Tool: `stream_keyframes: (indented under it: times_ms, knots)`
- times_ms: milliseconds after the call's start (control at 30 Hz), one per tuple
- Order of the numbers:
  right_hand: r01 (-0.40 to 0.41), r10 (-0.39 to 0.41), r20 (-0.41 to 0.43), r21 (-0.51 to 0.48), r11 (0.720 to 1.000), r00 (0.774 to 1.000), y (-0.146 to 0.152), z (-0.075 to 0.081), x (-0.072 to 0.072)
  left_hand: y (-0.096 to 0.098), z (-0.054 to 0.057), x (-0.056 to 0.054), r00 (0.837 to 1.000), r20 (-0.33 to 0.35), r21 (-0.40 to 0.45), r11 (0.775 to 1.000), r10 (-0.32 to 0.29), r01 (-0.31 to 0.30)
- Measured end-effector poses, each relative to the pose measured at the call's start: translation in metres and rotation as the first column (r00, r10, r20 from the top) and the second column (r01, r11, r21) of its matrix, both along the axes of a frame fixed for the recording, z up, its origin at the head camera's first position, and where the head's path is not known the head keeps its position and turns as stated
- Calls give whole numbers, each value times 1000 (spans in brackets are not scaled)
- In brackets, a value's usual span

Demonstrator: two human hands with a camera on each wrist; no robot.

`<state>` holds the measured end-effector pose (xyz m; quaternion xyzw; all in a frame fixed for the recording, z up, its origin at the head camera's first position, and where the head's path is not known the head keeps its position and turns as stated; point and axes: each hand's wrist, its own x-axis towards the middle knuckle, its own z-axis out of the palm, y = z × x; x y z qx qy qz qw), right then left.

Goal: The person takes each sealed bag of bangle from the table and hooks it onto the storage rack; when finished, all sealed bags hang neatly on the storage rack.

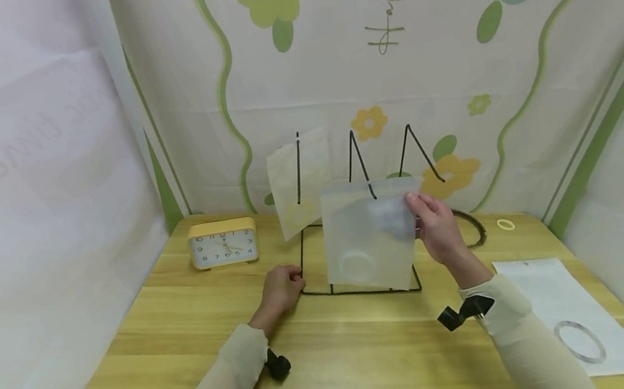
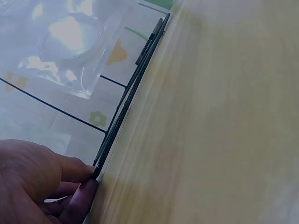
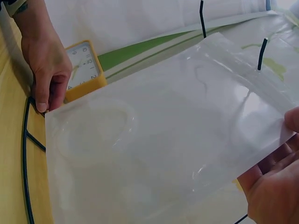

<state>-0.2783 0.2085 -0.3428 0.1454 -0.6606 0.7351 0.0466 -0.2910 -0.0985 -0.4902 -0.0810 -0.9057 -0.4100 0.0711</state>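
A black wire display rack [image 1: 361, 292] with upright hooks stands on the table. At the front left corner of its base, my left hand [image 1: 282, 289] pinches the wire between thumb and fingers. My right hand [image 1: 438, 227] pinches the right edge of a translucent plastic bag [image 1: 367, 233], thumb in front and fingers behind. The middle hook [image 1: 372, 191] passes through the bag near its top, as its tip shows in front. Low in the bag is a pale, clear ring [image 3: 93, 130]. On the left hook hangs another clear bag [image 1: 285, 178] with a yellowish ring [image 1: 299, 213].
A yellow clock [image 1: 224, 243] stands at the back left. Behind the rack's right side lies a dark coiled band [image 1: 477, 230], with a small yellow ring [image 1: 506, 224] farther right. A white bag [image 1: 557, 292] with a grey ring [image 1: 580, 341] lies near the right edge.
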Motion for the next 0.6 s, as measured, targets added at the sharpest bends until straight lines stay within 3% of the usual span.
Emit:
stream_keyframes:
  times_ms: [333,600]
  knots:
    - [22,-21,24,-5,1000,999,-5,6,-16,1,2,-1,1000,6,8,1000,1,-1]
    - [35,-36,79,16,999,996,-6,10,-33,1,2,2,998,53,24,1000,13,-14]
